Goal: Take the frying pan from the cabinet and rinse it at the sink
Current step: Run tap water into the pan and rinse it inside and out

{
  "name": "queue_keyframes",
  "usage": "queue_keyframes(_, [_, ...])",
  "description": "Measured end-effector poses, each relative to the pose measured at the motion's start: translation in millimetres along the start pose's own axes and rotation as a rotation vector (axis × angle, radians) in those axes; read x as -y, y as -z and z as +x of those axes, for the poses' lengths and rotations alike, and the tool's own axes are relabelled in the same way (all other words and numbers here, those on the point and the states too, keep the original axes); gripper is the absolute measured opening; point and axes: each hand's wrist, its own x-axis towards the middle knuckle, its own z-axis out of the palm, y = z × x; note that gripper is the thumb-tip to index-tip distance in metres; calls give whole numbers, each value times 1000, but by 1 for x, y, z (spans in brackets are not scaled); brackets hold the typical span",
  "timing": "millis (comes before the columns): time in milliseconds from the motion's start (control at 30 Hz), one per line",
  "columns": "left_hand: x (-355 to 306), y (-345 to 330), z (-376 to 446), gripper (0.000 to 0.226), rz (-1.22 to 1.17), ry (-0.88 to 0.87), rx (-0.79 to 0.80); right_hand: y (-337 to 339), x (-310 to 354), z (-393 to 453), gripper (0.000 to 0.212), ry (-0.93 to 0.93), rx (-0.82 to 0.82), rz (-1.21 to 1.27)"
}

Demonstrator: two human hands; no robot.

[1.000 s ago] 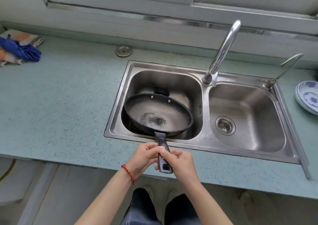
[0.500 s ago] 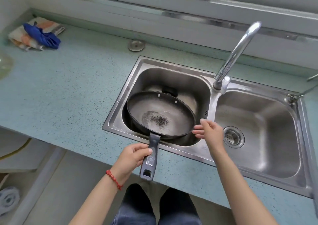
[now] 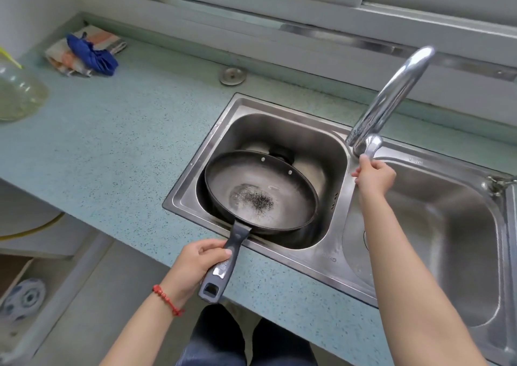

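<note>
A dark frying pan (image 3: 260, 195) with a worn patch in its middle rests tilted in the left basin of the steel double sink (image 3: 195, 175). Its grey handle sticks out over the counter's front edge. My left hand (image 3: 200, 265) is closed around that handle. My right hand (image 3: 373, 176) reaches over the divider and its fingertips grip the lever at the base of the chrome faucet (image 3: 391, 96). The spout points back and to the right. No water is visible.
The speckled blue-green counter (image 3: 112, 147) runs to the left, with folded cloths (image 3: 86, 50) at the back, a clear plastic container (image 3: 16, 94) at the left edge and a round metal cap (image 3: 232, 75) behind the sink. The right basin (image 3: 447, 239) is empty.
My right hand let go of the pan handle, crossed over the pan's rim and now grips the faucet lever. My left hand kept hold of the handle. The view shifted left.
</note>
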Motion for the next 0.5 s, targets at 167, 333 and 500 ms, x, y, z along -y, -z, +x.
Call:
queue_keyframes(167, [-3,-1,-1,41,-4,3,-10,3,-3,3,30,37,58,56])
queue_keyframes(333, [0,1,0,50,-22,17,-13,19,-2,10,30,63,34,121])
queue_keyframes(500, [1,1,1,67,-22,18,-21,30,5,17,30,72,-10,135])
